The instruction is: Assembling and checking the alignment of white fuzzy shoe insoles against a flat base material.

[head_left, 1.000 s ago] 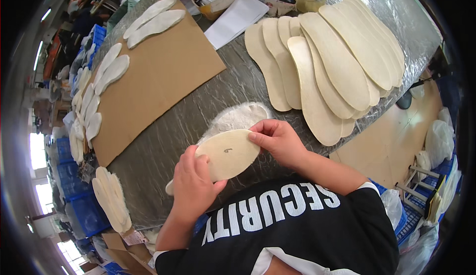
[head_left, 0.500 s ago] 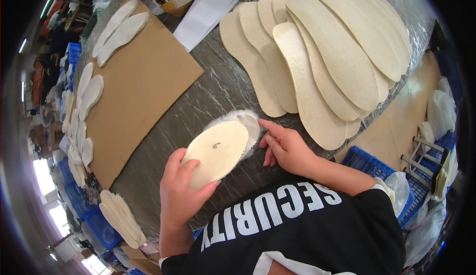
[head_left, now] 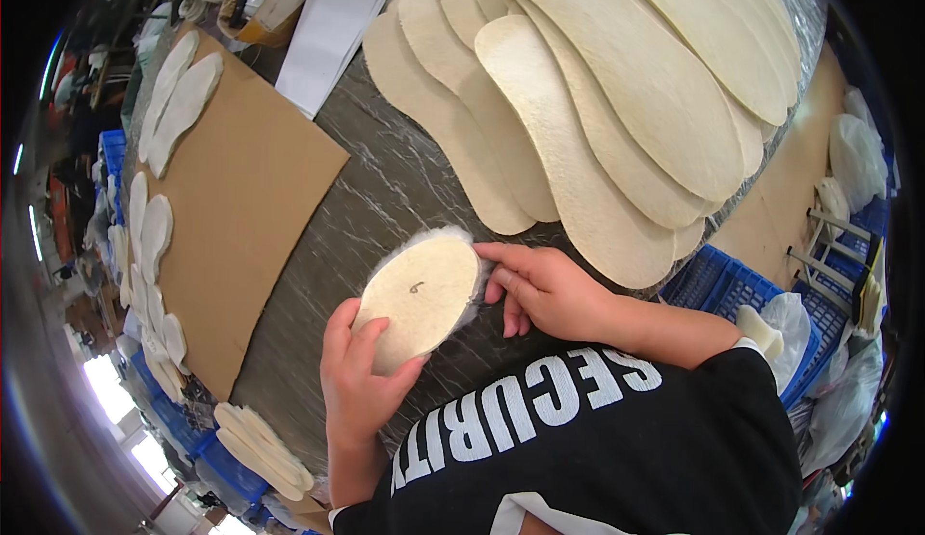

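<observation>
My left hand (head_left: 364,376) is closed on the near left end of a cream insole (head_left: 424,280), thumb on top. The insole is a short, rounded piece with a small dark handwritten mark in its middle. White fluffy fleece (head_left: 409,244) sticks out around its far and right edges, beneath it. My right hand (head_left: 554,289) has its fingertips closed at the right edge, where the fleece shows. Part of what those fingers pinch is hidden. Beyond my hands, large cream insoles (head_left: 597,120) lie fanned out in an overlapping pile.
A brown cardboard sheet (head_left: 241,169) lies left on the dark marbled table (head_left: 332,202), with white insoles (head_left: 183,106) along its left edge. More insoles (head_left: 262,446) sit at the near left corner. White paper (head_left: 337,24) lies far off. Blue crates (head_left: 718,284) and a metal ladder (head_left: 829,246) stand right.
The fleece layer, earlier offset to the right, now sits mostly under the cream insole. My right fingers have moved in to the insole's edge. The whole view has shifted.
</observation>
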A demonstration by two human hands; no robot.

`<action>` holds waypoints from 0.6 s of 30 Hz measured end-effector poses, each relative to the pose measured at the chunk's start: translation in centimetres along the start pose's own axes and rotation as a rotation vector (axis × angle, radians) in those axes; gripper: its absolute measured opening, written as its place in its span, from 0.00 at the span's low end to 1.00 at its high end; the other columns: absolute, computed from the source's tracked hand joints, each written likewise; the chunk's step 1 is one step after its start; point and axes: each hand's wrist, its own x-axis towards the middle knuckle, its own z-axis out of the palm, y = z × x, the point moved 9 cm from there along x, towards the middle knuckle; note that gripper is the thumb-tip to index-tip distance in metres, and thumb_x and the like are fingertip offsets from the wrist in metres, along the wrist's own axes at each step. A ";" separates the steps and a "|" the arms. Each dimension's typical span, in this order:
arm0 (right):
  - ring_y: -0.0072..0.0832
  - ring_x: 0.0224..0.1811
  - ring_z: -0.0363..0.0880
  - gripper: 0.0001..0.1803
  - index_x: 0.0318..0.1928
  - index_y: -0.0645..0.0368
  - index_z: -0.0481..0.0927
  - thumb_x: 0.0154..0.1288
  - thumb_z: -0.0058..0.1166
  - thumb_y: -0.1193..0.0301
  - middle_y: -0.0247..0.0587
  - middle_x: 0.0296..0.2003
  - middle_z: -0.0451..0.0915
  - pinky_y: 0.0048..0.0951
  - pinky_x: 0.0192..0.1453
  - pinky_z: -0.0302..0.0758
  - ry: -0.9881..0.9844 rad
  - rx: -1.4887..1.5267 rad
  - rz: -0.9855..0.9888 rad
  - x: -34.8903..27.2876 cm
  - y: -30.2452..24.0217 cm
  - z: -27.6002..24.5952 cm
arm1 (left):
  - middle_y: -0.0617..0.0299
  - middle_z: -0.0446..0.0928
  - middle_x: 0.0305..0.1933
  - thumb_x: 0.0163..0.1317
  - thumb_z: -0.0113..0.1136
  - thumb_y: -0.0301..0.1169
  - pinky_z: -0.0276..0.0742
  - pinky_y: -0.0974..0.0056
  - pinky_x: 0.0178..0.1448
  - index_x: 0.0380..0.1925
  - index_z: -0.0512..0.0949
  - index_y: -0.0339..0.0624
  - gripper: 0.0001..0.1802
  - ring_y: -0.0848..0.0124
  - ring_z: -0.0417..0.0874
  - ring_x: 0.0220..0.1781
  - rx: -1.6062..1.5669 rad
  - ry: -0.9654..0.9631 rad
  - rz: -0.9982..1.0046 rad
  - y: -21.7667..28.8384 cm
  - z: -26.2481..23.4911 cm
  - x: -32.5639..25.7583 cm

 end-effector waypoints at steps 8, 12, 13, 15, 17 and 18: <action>0.23 0.27 0.80 0.23 0.70 0.64 0.63 0.77 0.36 0.76 0.41 0.38 0.76 0.23 0.30 0.78 -0.013 0.002 0.000 0.1 0.0 -0.1 | 0.42 0.70 0.60 0.32 0.80 0.29 0.78 0.52 0.55 0.43 0.77 0.37 0.33 0.47 0.78 0.55 -0.011 -0.004 0.031 0.1 0.1 0.1; 0.24 0.27 0.80 0.23 0.70 0.65 0.63 0.77 0.36 0.76 0.41 0.37 0.76 0.24 0.30 0.79 -0.023 -0.011 0.002 0.1 -0.1 0.1 | 0.42 0.70 0.59 0.32 0.80 0.28 0.78 0.53 0.55 0.43 0.77 0.36 0.33 0.47 0.78 0.55 -0.020 -0.001 0.017 0.2 0.2 0.1; 0.24 0.27 0.80 0.23 0.70 0.65 0.63 0.77 0.36 0.76 0.41 0.37 0.76 0.24 0.30 0.79 -0.023 -0.009 0.002 0.1 -0.2 0.0 | 0.42 0.70 0.59 0.32 0.81 0.28 0.78 0.53 0.55 0.43 0.77 0.36 0.33 0.47 0.78 0.55 -0.033 0.002 0.011 0.2 0.2 0.1; 0.24 0.27 0.81 0.23 0.70 0.66 0.63 0.77 0.35 0.76 0.42 0.37 0.76 0.24 0.30 0.79 -0.029 -0.018 -0.008 0.1 -0.3 0.1 | 0.43 0.70 0.59 0.32 0.81 0.28 0.78 0.53 0.55 0.43 0.77 0.36 0.33 0.47 0.78 0.55 -0.028 -0.002 0.016 0.3 0.3 0.2; 0.24 0.27 0.81 0.23 0.69 0.66 0.63 0.77 0.35 0.76 0.42 0.37 0.76 0.24 0.30 0.79 -0.028 -0.006 -0.014 0.2 -0.1 0.1 | 0.43 0.70 0.58 0.32 0.81 0.28 0.78 0.53 0.54 0.43 0.76 0.36 0.34 0.47 0.78 0.55 -0.023 -0.007 0.021 0.3 0.3 0.3; 0.24 0.27 0.81 0.23 0.69 0.66 0.63 0.77 0.35 0.76 0.42 0.37 0.76 0.24 0.30 0.79 -0.028 0.004 -0.019 0.2 -0.1 0.1 | 0.43 0.70 0.58 0.31 0.82 0.28 0.78 0.53 0.54 0.43 0.76 0.36 0.34 0.47 0.78 0.54 -0.018 -0.008 0.018 0.3 0.4 0.3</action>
